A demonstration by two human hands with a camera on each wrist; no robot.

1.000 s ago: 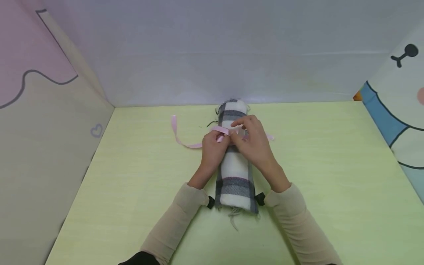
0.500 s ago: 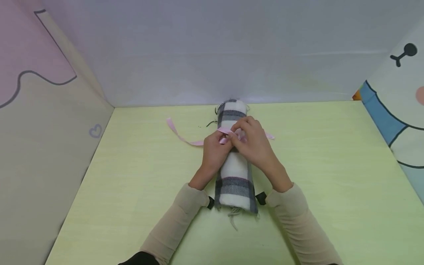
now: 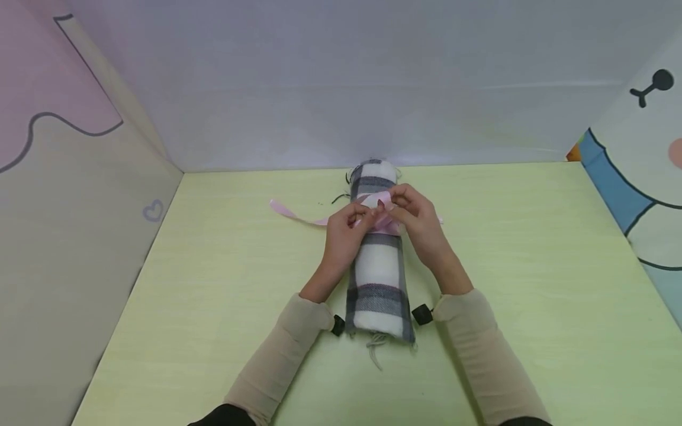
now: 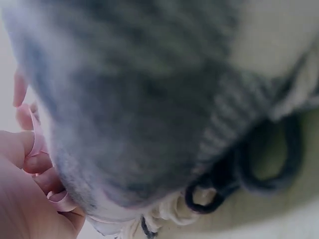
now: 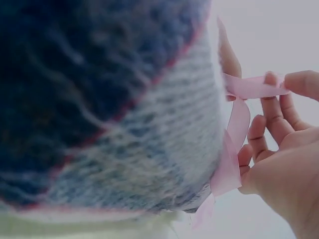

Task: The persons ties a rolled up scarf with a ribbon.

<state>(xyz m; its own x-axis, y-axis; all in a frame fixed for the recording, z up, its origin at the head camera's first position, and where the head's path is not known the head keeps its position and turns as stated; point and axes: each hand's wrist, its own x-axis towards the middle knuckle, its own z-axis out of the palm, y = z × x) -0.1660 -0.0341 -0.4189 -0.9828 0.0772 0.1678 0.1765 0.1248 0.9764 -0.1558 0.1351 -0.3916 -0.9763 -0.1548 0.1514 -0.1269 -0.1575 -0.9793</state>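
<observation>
A rolled grey-and-white plaid scarf (image 3: 379, 266) with fringed ends lies lengthwise before me. Pink ribbon (image 3: 388, 223) wraps its middle, and one tail trails out to the left on the table. My left hand (image 3: 343, 234) is on the scarf's left side; in the left wrist view the ribbon (image 4: 38, 134) runs between its curled fingers. From the right, my right hand (image 3: 423, 228) pinches a stretch of ribbon (image 5: 256, 87) between thumb and finger, seen in the right wrist view. The exact crossing of the ribbon between the hands is partly hidden by fingers.
The pale yellow-green table (image 3: 213, 284) extends on both sides of the scarf. A plain light wall (image 3: 373, 89) stands directly behind the scarf's far end. Dark and cream fringe (image 4: 174, 211) hangs at the scarf's end.
My right hand has shifted slightly right, drawing a ribbon piece up and across, so more pink shows between the hands. The left ribbon tail has changed shape and lies flatter. The scarf stays put.
</observation>
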